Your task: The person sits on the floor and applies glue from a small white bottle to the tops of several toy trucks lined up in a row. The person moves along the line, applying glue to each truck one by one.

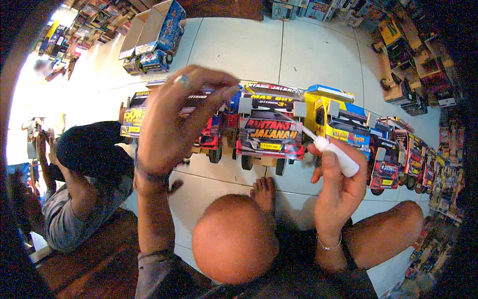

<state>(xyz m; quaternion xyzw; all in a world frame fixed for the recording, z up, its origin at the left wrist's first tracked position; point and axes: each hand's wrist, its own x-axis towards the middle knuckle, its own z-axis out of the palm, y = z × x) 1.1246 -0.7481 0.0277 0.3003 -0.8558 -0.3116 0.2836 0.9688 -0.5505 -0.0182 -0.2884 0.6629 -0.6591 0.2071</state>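
My right hand (338, 192) grips a small white squeeze bottle (342, 158) with a thin nozzle, which looks like a glue bottle. Its nozzle slants up and left across the front of a red and black toy truck (269, 127). My left hand (167, 117), with a ring on one finger, arches over the neighbouring toy truck (213, 132) and partly hides it. Thumb and index tips come together by the upper left corner of the middle truck. Whatever they may pinch is too small to make out.
A yellow and blue toy truck (338, 119) and several others line up to the right. A blue open-bed truck (159, 37) stands at the far left on the tiled floor (239, 45). Another person in a dark cap (94, 149) sits at my left. Shelves crowd the right side.
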